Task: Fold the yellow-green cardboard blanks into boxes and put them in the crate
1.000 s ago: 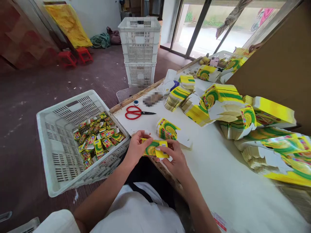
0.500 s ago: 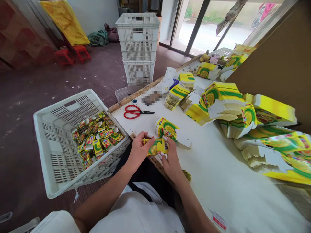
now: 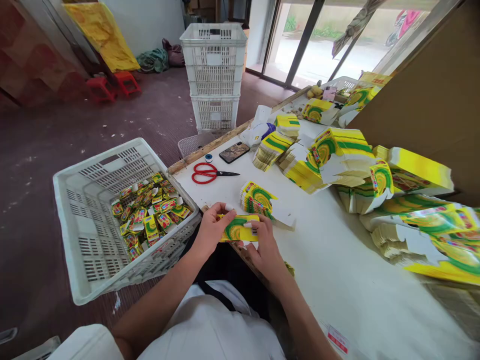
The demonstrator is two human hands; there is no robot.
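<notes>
left hand (image 3: 212, 227) clamped on the left end of a small yellow-and-green carton (image 3: 239, 228), thumb over its top edge. right hand (image 3: 264, 247) closed on the right end, fingertips by the barcode panel. holds the carton level, pinched from both sides, just over the near edge of the table (image 3: 337, 290) and above the lap; probably to work both ends at once, elbows low. just beyond the knuckles, nearly touching: a short stack of flat cartons (image 3: 258, 198), seemingly parked within easy reach. to the left, below table height: a white crate (image 3: 71, 210), a heap of folded cartons (image 3: 150, 215) in the corner nearest the table, close by the left elbow, set there, by the look of it, for easy reach too. further back on the table: red scissors (image 3: 208, 173) beside a phone (image 3: 234, 152), both well apart from the hands, out of the way. along the right side: big bundles of flat cartons (image 3: 337, 155), stacked and leaning, apparently the bulk supply.
</notes>
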